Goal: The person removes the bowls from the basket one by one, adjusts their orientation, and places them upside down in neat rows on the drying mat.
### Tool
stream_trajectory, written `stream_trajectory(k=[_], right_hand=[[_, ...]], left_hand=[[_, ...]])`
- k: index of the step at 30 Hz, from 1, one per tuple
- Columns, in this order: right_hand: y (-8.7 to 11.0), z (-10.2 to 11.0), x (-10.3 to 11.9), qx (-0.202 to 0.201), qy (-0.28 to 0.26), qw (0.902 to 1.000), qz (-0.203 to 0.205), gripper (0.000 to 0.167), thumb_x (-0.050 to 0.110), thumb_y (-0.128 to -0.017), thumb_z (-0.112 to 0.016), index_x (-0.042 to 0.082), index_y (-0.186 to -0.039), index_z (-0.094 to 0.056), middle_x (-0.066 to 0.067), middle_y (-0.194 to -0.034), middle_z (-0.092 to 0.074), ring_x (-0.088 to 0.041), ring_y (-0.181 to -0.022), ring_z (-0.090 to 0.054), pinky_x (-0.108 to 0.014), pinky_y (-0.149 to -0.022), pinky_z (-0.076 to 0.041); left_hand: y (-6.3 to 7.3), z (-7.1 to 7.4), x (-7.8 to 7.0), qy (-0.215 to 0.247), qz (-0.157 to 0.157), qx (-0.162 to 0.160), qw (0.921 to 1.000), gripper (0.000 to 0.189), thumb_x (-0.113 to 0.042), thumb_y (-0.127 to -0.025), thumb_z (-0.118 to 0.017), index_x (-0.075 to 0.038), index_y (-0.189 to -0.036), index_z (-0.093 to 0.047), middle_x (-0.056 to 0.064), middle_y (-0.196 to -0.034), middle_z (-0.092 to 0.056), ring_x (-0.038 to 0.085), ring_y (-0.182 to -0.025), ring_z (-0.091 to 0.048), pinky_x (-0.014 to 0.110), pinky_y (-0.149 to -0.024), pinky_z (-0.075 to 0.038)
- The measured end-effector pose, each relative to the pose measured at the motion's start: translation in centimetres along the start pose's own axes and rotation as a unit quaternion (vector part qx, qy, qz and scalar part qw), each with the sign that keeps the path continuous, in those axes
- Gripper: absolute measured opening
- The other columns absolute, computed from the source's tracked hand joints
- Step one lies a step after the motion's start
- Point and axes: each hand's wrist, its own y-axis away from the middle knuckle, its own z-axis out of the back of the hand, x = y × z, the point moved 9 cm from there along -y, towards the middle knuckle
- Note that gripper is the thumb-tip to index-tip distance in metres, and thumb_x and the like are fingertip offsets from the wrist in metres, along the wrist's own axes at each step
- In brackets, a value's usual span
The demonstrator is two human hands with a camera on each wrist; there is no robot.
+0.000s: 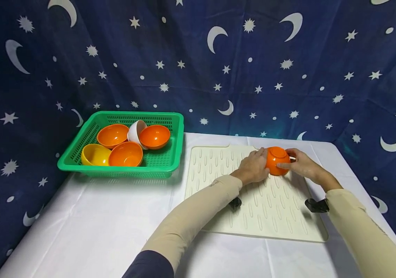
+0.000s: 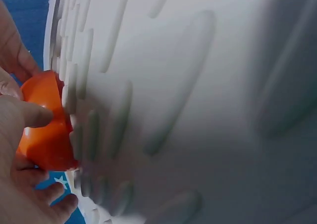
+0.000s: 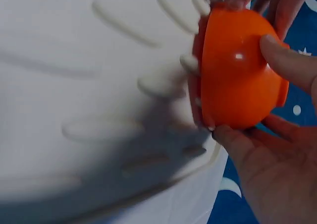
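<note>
An orange bowl (image 1: 277, 161) sits upside down, its foot ring uppermost, near the far edge of a cream ridged drying mat (image 1: 264, 208). My left hand (image 1: 254, 166) holds its left side; in the left wrist view the thumb lies across the bowl wall (image 2: 47, 142) with the fingers around it. From the right, my right hand (image 1: 303, 166) grips the same bowl. The right wrist view shows that hand (image 3: 282, 159) with its thumb on the bowl's outer wall (image 3: 233, 80) and a fingertip by the rim at the mat.
A green basket (image 1: 118, 168) stands at the back left of the white-covered table (image 1: 90, 224). Inside are several orange bowls (image 1: 126, 154), a yellow bowl (image 1: 94, 155) and a white bowl (image 1: 134, 132). A dark blue moon-and-star curtain (image 1: 191, 46) hangs behind.
</note>
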Motion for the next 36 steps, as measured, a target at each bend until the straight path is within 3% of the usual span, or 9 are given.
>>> stream_trajectory(k=[3, 7, 13, 18, 22, 25, 29, 32, 36], right_hand=[[-0.2, 0.0, 0.3, -0.029, 0.003, 0.9996, 0.001, 0.088, 0.024, -0.096, -0.071, -0.020, -0.150, -0.016, -0.043, -0.149, -0.027, -0.059, -0.134, -0.036, -0.064, -0.106, -0.038], [-0.3, 0.0, 0.7, -0.044, 0.046, 0.9979, 0.011, 0.084, 0.025, -0.096, -0.071, -0.023, -0.146, -0.024, -0.044, -0.143, -0.035, -0.058, -0.128, -0.043, -0.062, -0.103, -0.042], [-0.3, 0.0, 1.6, -0.031, 0.114, 0.9930, 0.013, 0.077, 0.025, -0.095, -0.070, -0.026, -0.139, -0.032, -0.044, -0.131, -0.047, -0.054, -0.118, -0.052, -0.062, -0.101, -0.043], [-0.1, -0.2, 2.2, -0.001, 0.118, 0.9926, 0.026, 0.069, 0.019, -0.098, -0.065, -0.028, -0.133, -0.030, -0.046, -0.125, -0.047, -0.055, -0.113, -0.053, -0.065, -0.103, -0.039], [0.1, -0.6, 1.8, 0.012, 0.108, 0.9938, 0.025, 0.074, 0.022, -0.100, -0.063, -0.028, -0.139, -0.023, -0.048, -0.132, -0.042, -0.058, -0.120, -0.048, -0.067, -0.104, -0.037], [0.5, -0.6, 1.3, -0.002, 0.093, 0.9953, 0.024, 0.087, 0.027, -0.101, -0.062, -0.023, -0.148, -0.010, -0.048, -0.142, -0.032, -0.060, -0.129, -0.039, -0.069, -0.104, -0.035], [1.2, -0.3, 1.6, -0.051, 0.091, 0.9932, 0.053, 0.096, 0.029, -0.100, -0.065, -0.015, -0.154, 0.001, -0.045, -0.151, -0.018, -0.060, -0.138, -0.024, -0.073, -0.107, -0.026], [2.1, -0.3, 2.7, -0.089, 0.113, 0.9854, 0.091, 0.090, 0.028, -0.099, -0.066, -0.011, -0.156, -0.008, -0.041, -0.154, -0.019, -0.058, -0.141, -0.020, -0.075, -0.108, -0.021], [3.3, -1.2, 4.7, -0.103, 0.144, 0.9730, 0.147, 0.082, 0.022, -0.098, -0.067, -0.009, -0.155, -0.018, -0.037, -0.151, -0.027, -0.054, -0.137, -0.027, -0.074, -0.106, -0.026]], left_hand=[[-0.1, 0.2, 0.2, -0.009, -0.006, 0.010, 0.9999, 0.073, -0.036, -0.102, -0.056, -0.012, -0.163, -0.024, -0.001, -0.166, -0.025, 0.015, -0.149, -0.027, 0.027, -0.117, -0.026], [0.1, 0.2, 0.5, -0.016, -0.015, 0.022, 0.9995, 0.076, -0.037, -0.101, -0.057, -0.014, -0.164, -0.021, -0.002, -0.167, -0.021, 0.018, -0.150, -0.025, 0.033, -0.118, -0.027], [0.2, 0.0, 0.5, -0.032, -0.022, 0.032, 0.9987, 0.082, -0.038, -0.099, -0.061, -0.016, -0.165, -0.017, -0.003, -0.168, -0.018, 0.020, -0.150, -0.024, 0.037, -0.118, -0.028], [0.3, -0.1, 0.4, -0.061, -0.023, 0.057, 0.9962, 0.086, -0.048, -0.100, -0.056, -0.021, -0.165, -0.008, -0.007, -0.169, -0.012, 0.020, -0.151, -0.021, 0.040, -0.119, -0.026], [0.7, -0.1, 0.6, -0.050, -0.027, 0.074, 0.9956, 0.090, -0.052, -0.100, -0.056, -0.018, -0.165, -0.005, -0.004, -0.170, -0.009, 0.021, -0.152, -0.018, 0.039, -0.119, -0.025], [1.1, 0.5, 0.8, -0.033, -0.039, 0.064, 0.9966, 0.089, -0.051, -0.101, -0.055, -0.013, -0.165, -0.007, 0.001, -0.170, -0.009, 0.021, -0.152, -0.017, 0.039, -0.119, -0.024], [2.0, 1.9, 1.0, -0.038, -0.062, 0.029, 0.9969, 0.080, -0.045, -0.102, -0.052, -0.008, -0.164, -0.015, 0.004, -0.169, -0.015, 0.020, -0.153, -0.017, 0.037, -0.120, -0.023], [2.7, 2.6, 1.2, -0.053, -0.073, 0.014, 0.9959, 0.078, -0.042, -0.102, -0.052, -0.008, -0.163, -0.019, 0.006, -0.168, -0.019, 0.021, -0.153, -0.016, 0.037, -0.120, -0.022], [3.8, 3.2, 1.4, -0.068, -0.082, 0.000, 0.9944, 0.077, -0.044, -0.102, -0.053, -0.007, -0.162, -0.022, 0.008, -0.167, -0.022, 0.023, -0.153, -0.014, 0.039, -0.121, -0.020]])
